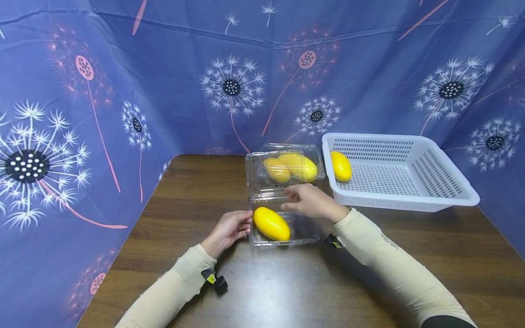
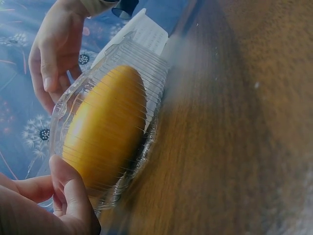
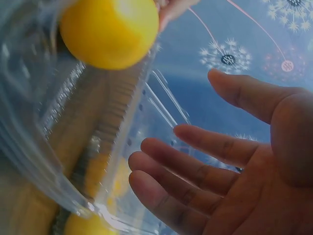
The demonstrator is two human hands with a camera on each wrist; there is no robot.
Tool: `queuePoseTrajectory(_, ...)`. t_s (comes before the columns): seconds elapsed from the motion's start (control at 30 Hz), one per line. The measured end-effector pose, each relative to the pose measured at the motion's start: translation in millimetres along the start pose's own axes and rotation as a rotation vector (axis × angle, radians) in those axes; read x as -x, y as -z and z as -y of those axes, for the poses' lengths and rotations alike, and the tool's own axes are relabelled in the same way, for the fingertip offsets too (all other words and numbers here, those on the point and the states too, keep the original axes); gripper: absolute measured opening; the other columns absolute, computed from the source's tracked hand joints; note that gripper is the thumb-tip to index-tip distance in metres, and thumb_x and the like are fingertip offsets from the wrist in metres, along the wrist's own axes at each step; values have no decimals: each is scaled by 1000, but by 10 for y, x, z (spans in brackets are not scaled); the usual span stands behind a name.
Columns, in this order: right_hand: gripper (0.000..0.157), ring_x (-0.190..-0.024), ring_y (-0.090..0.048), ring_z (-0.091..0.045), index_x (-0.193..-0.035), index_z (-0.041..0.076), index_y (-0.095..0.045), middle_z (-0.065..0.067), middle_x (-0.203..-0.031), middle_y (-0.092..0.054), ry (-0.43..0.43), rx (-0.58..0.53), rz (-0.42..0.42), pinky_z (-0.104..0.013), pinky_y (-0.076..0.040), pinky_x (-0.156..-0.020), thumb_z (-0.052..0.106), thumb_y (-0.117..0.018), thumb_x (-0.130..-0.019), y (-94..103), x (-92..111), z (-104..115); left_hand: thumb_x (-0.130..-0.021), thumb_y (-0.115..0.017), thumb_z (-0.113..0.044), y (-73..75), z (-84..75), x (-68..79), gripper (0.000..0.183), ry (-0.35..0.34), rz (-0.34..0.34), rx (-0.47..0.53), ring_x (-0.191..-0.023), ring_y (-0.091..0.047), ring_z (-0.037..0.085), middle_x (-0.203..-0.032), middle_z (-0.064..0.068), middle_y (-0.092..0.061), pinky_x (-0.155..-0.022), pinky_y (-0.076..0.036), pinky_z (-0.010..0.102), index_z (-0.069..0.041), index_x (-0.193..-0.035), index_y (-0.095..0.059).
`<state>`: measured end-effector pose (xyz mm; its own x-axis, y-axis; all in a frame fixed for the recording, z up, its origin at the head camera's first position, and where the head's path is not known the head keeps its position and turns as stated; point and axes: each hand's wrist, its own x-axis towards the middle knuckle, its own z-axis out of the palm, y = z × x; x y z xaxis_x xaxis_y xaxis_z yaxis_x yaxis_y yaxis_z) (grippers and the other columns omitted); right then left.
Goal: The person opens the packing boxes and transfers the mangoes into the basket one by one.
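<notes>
Mango (image 1: 271,224), yellow and oblong, lies in the left half of a clear tray (image 1: 305,230) on the wooden bench (image 1: 180,200). On my feed, the left hand (image 1: 229,228) is at the tray's left side, its grip narrow: thumb and finger pinch the plastic edge. I see the right hand (image 1: 313,201) over the tray's far side, to the right of the mango, its grip wide and holding nothing; I cannot tell whether its fingertips touch the raised lid (image 1: 256,184). That lid stands at the tray's far side, and through it I make out more mangoes (image 1: 276,171) in a second clear box (image 1: 321,161). Farther right, a white basket (image 1: 404,200) holds a lone mango (image 1: 341,166) at its left end. Blue dandelion-print cloth (image 1: 164,59) hangs behind.
</notes>
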<state>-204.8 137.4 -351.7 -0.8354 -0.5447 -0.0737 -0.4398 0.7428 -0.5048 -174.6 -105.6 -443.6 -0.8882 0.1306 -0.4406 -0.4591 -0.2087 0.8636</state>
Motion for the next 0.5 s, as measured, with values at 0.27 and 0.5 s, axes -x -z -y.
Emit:
queuePoseTrajectory(0.27,51,-103,-66,-28,-126,2,-61,-15,-114,-69,8,21,33,-43,-55,-87,35,-70,-89,-261,-17,39,-97,-57,-11,-4,5,10,8,8,-2,3,-58,-51,7,-71,-3,-57,-55,-49,17,-4,-100,-56)
queuePoseTrajectory(0.5,59,-102,-66,-28,-126,0,-60,-16,-113,-69,15,24,33,-44,-55,-88,40,-72,-86,-415,-49,92,-96,-57,-11,-2,-16,9,12,10,5,3,-59,-51,6,-71,-4,-58,-55,-49,16,-2,-105,-56)
